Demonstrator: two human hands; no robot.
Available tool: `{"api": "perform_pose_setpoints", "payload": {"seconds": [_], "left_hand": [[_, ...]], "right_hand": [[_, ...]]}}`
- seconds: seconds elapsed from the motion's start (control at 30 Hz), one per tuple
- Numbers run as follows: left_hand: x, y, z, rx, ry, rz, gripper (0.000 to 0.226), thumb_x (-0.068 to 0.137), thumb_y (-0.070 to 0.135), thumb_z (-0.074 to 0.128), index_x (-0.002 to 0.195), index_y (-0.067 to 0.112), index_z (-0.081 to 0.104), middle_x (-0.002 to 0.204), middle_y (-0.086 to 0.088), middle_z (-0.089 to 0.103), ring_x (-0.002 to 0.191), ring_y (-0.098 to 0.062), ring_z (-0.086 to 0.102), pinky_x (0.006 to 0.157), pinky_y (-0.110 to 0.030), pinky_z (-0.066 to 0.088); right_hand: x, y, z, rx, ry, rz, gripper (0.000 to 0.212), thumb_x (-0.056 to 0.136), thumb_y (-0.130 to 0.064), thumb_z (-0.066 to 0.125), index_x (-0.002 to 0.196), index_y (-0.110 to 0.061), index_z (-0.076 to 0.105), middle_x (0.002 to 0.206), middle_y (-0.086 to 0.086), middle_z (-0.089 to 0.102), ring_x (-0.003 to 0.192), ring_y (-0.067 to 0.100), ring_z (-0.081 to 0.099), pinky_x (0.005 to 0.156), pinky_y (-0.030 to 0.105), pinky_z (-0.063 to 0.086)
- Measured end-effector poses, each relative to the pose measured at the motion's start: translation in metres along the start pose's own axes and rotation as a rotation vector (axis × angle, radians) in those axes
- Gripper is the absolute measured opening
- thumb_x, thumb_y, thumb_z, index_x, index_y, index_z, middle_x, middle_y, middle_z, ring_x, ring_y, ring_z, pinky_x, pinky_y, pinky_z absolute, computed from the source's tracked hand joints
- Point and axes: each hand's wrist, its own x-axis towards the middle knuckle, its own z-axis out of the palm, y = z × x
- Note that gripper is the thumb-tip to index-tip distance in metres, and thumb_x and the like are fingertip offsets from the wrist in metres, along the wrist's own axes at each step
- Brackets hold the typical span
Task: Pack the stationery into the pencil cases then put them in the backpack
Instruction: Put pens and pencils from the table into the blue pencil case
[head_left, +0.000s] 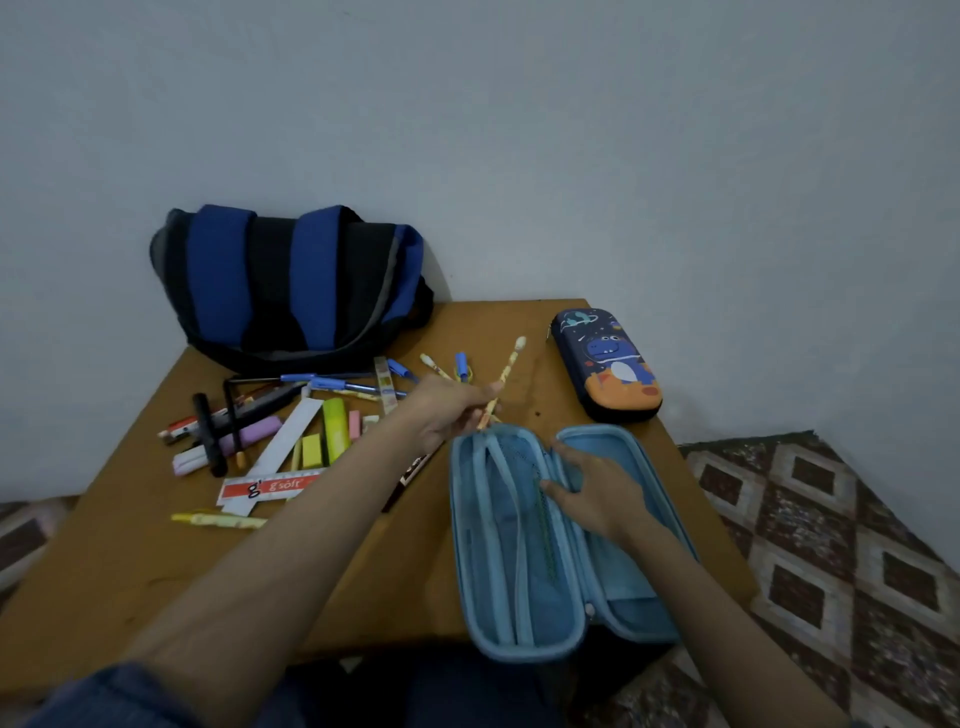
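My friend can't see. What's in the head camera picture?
A left hand holds a patterned pencil by an open blue pencil case; the right hand rests inside it. Loose stationery, a backpack and a dinosaur case sit on the table.

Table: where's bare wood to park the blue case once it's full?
Widest bare patch: the table's near-left corner, bordered by the yellow pen, the ruler and the left forearm. A smaller gap lies at the far edge between the backpack and the dinosaur case. Crowded: the stationery pile before the backpack; the open case fills the near right.
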Motion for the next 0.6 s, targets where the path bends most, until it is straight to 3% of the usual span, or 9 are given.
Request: {"api": "perform_pose_setpoints", "payload": {"seconds": [0.17, 0.3, 0.4, 0.5, 0.6], "left_hand": [[-0.051, -0.023, -0.02, 0.032, 0.008, -0.001, 0.014, 0.086, 0.01, 0.065, 0.085, -0.004, 0.066, 0.068, -0.01, 0.062, 0.051, -0.007, 0.056, 0.043, -0.01, 0.044], [-0.085, -0.045, -0.028, 0.292, 0.015, -0.046, 0.007, 0.085, 0.009, 0.063, 0.088, 0.004, 0.068, 0.077, -0.01, 0.063, 0.056, -0.01, 0.056, 0.049, -0.013, 0.046], [-0.103, -0.06, -0.03, 0.414, 0.0, -0.096, 0.021, 0.085, 0.007, 0.064, 0.105, 0.005, 0.064, 0.085, -0.008, 0.066, 0.06, -0.008, 0.059, 0.05, -0.012, 0.047], [-0.113, -0.071, -0.031, 0.488, -0.045, -0.096, 0.029, 0.084, 0.008, 0.066, 0.113, 0.005, 0.063, 0.09, -0.007, 0.067, 0.063, -0.008, 0.06, 0.053, -0.013, 0.048], [-0.117, -0.077, -0.029, 0.562, -0.072, -0.062, 0.029, 0.084, 0.009, 0.066, 0.114, 0.008, 0.063, 0.084, -0.001, 0.065, 0.061, -0.006, 0.06, 0.054, -0.013, 0.05]], "right_hand": [[-0.004, -0.004, -0.001, -0.01, -0.003, -0.015, 0.061, 0.092, -0.041, 0.052, 0.147, -0.027, 0.028, 0.116, 0.009, 0.065, 0.099, 0.024, 0.061, 0.069, 0.025, 0.039], [-0.004, -0.006, -0.001, -0.007, -0.008, -0.003, 0.061, 0.092, -0.04, 0.052, 0.147, -0.028, 0.028, 0.086, 0.005, 0.064, 0.064, 0.011, 0.051, 0.052, 0.023, 0.034], [-0.003, -0.006, 0.0, -0.006, -0.015, -0.008, 0.061, 0.093, -0.039, 0.052, 0.147, -0.028, 0.027, 0.105, 0.01, 0.066, 0.079, 0.018, 0.058, 0.053, 0.022, 0.036], [-0.003, -0.005, 0.0, -0.008, -0.005, -0.003, 0.061, 0.092, -0.039, 0.053, 0.147, -0.029, 0.028, 0.12, 0.011, 0.063, 0.1, 0.023, 0.06, 0.069, 0.027, 0.045], [-0.002, -0.005, 0.001, -0.003, -0.009, 0.0, 0.061, 0.092, -0.039, 0.054, 0.146, -0.029, 0.028, 0.124, 0.012, 0.06, 0.106, 0.025, 0.059, 0.081, 0.032, 0.049]]}}
